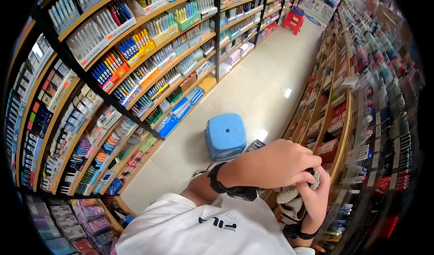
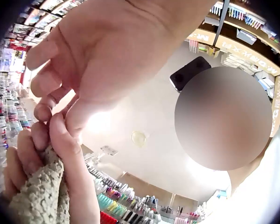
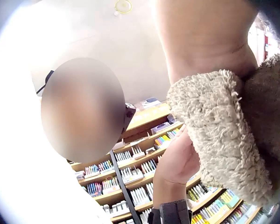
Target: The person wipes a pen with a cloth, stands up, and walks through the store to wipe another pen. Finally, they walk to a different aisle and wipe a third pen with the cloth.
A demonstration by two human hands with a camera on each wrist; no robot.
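A beige fluffy fabric item hangs in my right hand, whose fingers curl round it. My left hand reaches over its top, fingers bent, close against the right fingertips. From the left wrist view, the left hand shows its palm, with thumb and fingertips close together above the fabric; whether they pinch anything is unclear. The pile of the fabric covers most of the right hand's fingers in the right wrist view, and the left hand is behind it.
Pen shelves line the left side, and another packed rack runs along the right, close to my hands. A blue stool stands on the tiled aisle floor. Farther down is a red stool.
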